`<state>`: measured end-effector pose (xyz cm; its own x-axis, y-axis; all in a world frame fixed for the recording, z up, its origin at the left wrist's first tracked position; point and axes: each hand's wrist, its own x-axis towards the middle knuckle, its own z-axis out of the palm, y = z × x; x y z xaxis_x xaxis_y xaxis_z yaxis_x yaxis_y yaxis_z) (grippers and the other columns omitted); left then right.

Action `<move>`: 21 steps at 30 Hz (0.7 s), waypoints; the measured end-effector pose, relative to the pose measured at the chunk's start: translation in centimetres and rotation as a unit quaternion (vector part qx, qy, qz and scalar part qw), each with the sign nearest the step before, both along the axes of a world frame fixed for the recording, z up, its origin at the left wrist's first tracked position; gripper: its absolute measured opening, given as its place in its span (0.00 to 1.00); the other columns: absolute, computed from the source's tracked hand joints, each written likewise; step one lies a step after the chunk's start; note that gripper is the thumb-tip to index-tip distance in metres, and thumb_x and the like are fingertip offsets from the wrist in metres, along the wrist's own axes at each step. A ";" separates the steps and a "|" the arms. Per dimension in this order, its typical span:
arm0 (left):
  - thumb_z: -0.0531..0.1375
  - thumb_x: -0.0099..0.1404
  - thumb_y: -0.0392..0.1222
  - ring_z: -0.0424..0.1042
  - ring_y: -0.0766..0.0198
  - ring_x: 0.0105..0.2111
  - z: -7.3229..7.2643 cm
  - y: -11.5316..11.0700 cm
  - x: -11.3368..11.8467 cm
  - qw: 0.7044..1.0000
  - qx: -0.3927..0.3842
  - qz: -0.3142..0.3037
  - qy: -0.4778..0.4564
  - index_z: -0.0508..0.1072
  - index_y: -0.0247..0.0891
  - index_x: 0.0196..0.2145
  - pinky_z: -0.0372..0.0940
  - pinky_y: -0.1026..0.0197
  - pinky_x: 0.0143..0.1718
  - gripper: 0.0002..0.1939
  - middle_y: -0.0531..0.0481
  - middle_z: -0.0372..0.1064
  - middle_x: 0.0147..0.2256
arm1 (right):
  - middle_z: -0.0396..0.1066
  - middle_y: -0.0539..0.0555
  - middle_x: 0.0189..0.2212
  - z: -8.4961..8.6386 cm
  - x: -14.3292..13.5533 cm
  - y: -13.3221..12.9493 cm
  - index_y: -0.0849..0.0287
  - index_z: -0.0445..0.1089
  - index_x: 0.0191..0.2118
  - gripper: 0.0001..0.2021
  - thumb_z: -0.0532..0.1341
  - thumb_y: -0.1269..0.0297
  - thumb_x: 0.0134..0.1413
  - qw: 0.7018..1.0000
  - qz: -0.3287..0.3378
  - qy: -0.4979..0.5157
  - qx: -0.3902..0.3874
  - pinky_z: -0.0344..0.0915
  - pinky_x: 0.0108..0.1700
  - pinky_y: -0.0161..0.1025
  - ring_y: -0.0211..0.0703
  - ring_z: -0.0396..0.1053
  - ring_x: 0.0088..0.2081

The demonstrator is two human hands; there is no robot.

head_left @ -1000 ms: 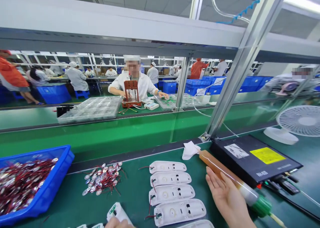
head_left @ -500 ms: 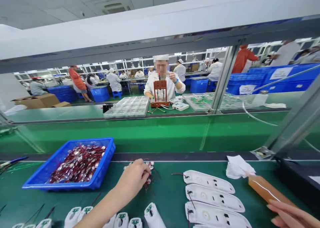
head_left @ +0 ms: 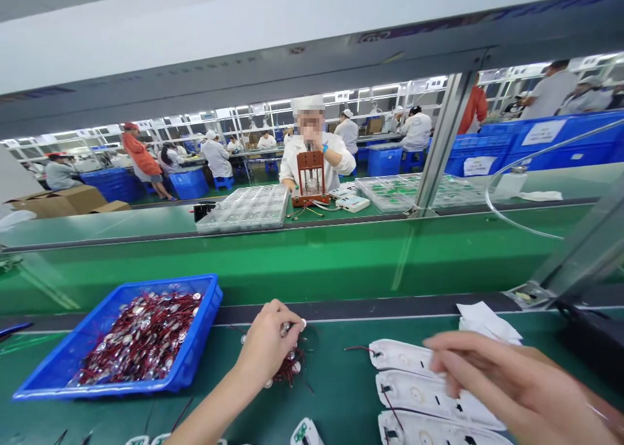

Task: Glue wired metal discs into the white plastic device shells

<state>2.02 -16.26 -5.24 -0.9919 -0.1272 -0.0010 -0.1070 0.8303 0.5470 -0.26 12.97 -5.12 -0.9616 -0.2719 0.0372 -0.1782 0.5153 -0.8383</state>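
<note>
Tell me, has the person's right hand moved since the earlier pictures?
Yes. Against the white shells, the right hand has moved left: from clear of them to across their right ends in view.

Discs (head_left: 296,367) — shiny, metallic | blue bin (head_left: 203,331) — glossy plastic | shells (head_left: 414,393): smooth white plastic (matt-looking) | post (head_left: 441,143): bare metal

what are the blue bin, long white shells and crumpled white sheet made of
Blue bin: probably moulded plastic, smooth and slightly glossy, going by its even colour and thin flared rim.
Long white shells: likely hard moulded plastic, smooth, with shaped rims and formed details inside.
Crumpled white sheet: matte and thin, creased like paper or tissue, though thin cloth is possible.
</note>
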 end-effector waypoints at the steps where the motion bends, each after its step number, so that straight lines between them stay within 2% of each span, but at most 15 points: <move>1: 0.53 0.61 0.38 0.65 0.63 0.37 0.3 -0.1 0.3 0.999 0.031 0.009 0.006 0.75 0.38 0.31 0.57 0.61 0.41 0.11 0.49 0.68 0.34 | 0.65 0.52 0.28 1.1 -0.2 -2.1 0.55 0.70 0.35 0.18 0.55 0.46 0.47 0.999 0.033 0.028 0.002 0.64 0.31 0.21 0.28 0.64 0.29; 3: 0.53 0.59 0.42 0.66 0.65 0.30 0.9 -0.3 0.8 0.995 0.095 0.026 0.010 0.74 0.36 0.30 0.58 0.64 0.35 0.12 0.49 0.69 0.29 | 0.66 0.49 0.32 2.6 -0.3 -6.3 0.55 0.69 0.32 0.13 0.52 0.54 0.53 0.985 0.072 0.148 -0.059 0.63 0.34 0.21 0.26 0.63 0.32; 4: 0.53 0.58 0.45 0.65 0.66 0.28 1.2 -0.2 1.2 0.991 0.129 0.032 0.010 0.74 0.35 0.30 0.58 0.65 0.32 0.13 0.49 0.69 0.28 | 0.66 0.47 0.37 3.0 -0.3 -8.2 0.52 0.69 0.37 0.11 0.52 0.59 0.53 0.974 0.100 0.194 -0.067 0.63 0.42 0.25 0.27 0.63 0.39; 5: 0.53 0.57 0.47 0.65 0.66 0.27 1.5 -0.2 1.5 0.986 0.163 0.035 0.010 0.73 0.34 0.30 0.58 0.65 0.30 0.14 0.49 0.69 0.27 | 0.64 0.47 0.43 3.3 -0.2 -10.0 0.51 0.67 0.43 0.13 0.54 0.62 0.51 0.965 0.160 0.205 -0.045 0.62 0.49 0.30 0.31 0.61 0.47; 6: 0.54 0.55 0.49 0.66 0.66 0.26 1.7 -0.1 1.9 0.980 0.197 0.038 0.009 0.72 0.33 0.30 0.59 0.65 0.30 0.16 0.48 0.70 0.27 | 0.61 0.48 0.47 3.3 -0.1 -11.5 0.51 0.65 0.47 0.18 0.58 0.63 0.46 0.963 0.195 0.182 -0.037 0.59 0.53 0.36 0.35 0.58 0.50; 8: 0.55 0.52 0.53 0.67 0.66 0.27 2.1 0.0 2.6 0.965 0.260 0.047 0.006 0.70 0.32 0.29 0.61 0.65 0.30 0.19 0.46 0.70 0.27 | 0.59 0.51 0.49 3.2 0.3 -13.7 0.53 0.61 0.51 0.28 0.62 0.66 0.40 0.973 0.218 0.079 -0.009 0.55 0.56 0.46 0.41 0.56 0.52; 10: 0.56 0.49 0.55 0.68 0.65 0.26 2.5 0.3 3.1 0.951 0.304 0.059 0.003 0.68 0.32 0.28 0.62 0.65 0.29 0.20 0.46 0.70 0.26 | 0.64 0.54 0.44 2.8 0.6 -15.0 0.59 0.58 0.53 0.29 0.63 0.66 0.41 0.977 0.210 -0.017 -0.012 0.60 0.51 0.43 0.39 0.62 0.46; 12: 0.56 0.48 0.56 0.68 0.66 0.25 2.6 0.6 3.5 0.943 0.326 0.069 0.005 0.67 0.32 0.28 0.62 0.66 0.28 0.21 0.46 0.69 0.26 | 0.67 0.51 0.33 2.3 0.6 -15.4 0.64 0.56 0.50 0.22 0.58 0.66 0.48 0.974 0.218 -0.061 -0.033 0.65 0.40 0.31 0.31 0.66 0.34; 14: 0.55 0.49 0.57 0.66 0.67 0.25 2.6 1.0 3.7 0.945 0.320 0.074 0.011 0.66 0.33 0.27 0.62 0.66 0.27 0.21 0.46 0.68 0.27 | 0.66 0.48 0.26 1.7 0.6 -15.0 0.64 0.60 0.44 0.12 0.54 0.68 0.51 0.972 0.221 -0.057 -0.049 0.62 0.31 0.24 0.26 0.64 0.27; 16: 0.53 0.50 0.57 0.65 0.68 0.25 2.3 1.6 3.7 0.953 0.294 0.076 0.011 0.66 0.33 0.27 0.61 0.66 0.27 0.21 0.47 0.67 0.26 | 0.65 0.49 0.26 0.9 0.5 -13.9 0.63 0.64 0.36 0.06 0.52 0.69 0.53 0.979 0.194 0.017 -0.054 0.59 0.32 0.24 0.26 0.62 0.29; 17: 0.52 0.52 0.57 0.64 0.69 0.24 2.1 2.0 3.6 0.958 0.278 0.075 0.005 0.66 0.33 0.26 0.60 0.67 0.27 0.21 0.47 0.66 0.26 | 0.65 0.49 0.27 0.5 0.5 -13.1 0.62 0.65 0.32 0.07 0.52 0.68 0.53 0.980 0.179 0.073 -0.054 0.57 0.34 0.26 0.26 0.60 0.30; 21: 0.52 0.57 0.45 0.63 0.68 0.24 1.0 3.8 3.4 0.978 0.200 0.028 -0.055 0.67 0.33 0.26 0.57 0.67 0.26 0.12 0.50 0.65 0.23 | 0.61 0.49 0.24 -0.8 0.3 -9.2 0.59 0.67 0.28 0.13 0.47 0.69 0.57 0.945 0.170 0.275 -0.057 0.48 0.36 0.30 0.28 0.52 0.30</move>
<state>5.38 -12.45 -4.19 -0.9746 -0.1487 -0.1674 -0.2220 0.5431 0.8098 0.03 3.78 -5.96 -0.6461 -0.5252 0.5539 -0.7421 0.2624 -0.6168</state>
